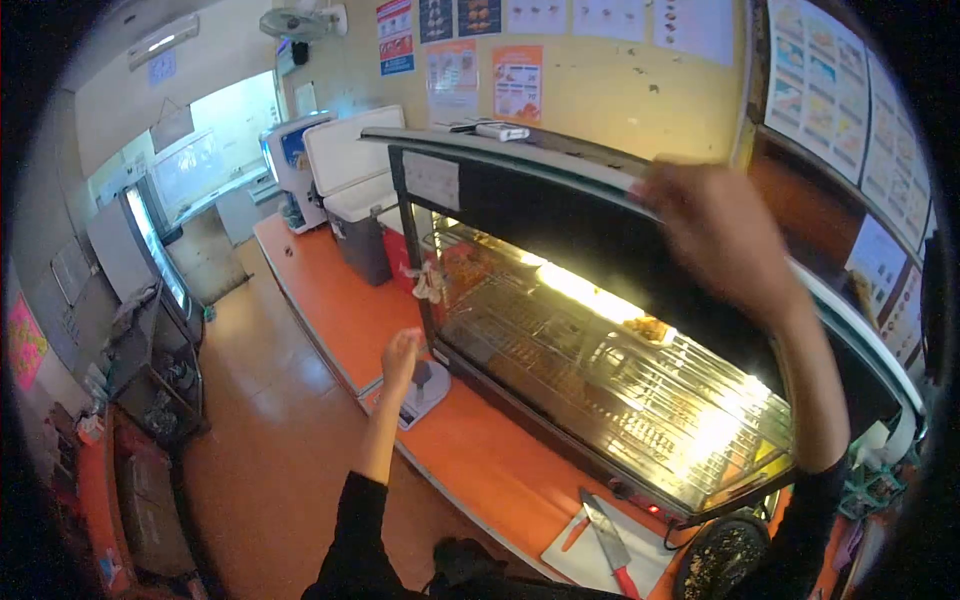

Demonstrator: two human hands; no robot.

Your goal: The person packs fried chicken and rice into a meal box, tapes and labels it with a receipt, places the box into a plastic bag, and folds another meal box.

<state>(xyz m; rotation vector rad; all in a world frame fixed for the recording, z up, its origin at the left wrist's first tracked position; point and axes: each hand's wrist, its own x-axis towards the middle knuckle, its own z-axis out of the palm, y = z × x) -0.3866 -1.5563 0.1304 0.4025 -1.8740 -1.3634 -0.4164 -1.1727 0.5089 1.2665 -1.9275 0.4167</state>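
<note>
My left hand [402, 358] is raised over the orange counter with curled fingers; whether anything is inside them is hidden. Just behind it sits a small kitchen scale [432, 398], beside the corner of a lit food warmer cabinet [530, 195]. At the cabinet's top edge is my right hand [715, 225], smeared by motion, its fingertips near the pale rim. I cannot tell whether it grips that rim. Wire racks [560, 350] show inside, with a few food pieces [650, 330] toward the back.
A knife with a red handle [608, 540] lies on a white cutting board [650, 560]. Close by is a dark round pan [722, 560] with crumbs. An open cooler box [360, 215] stands farther along the counter [315, 270]. A dark shelf [155, 360] lines the left side.
</note>
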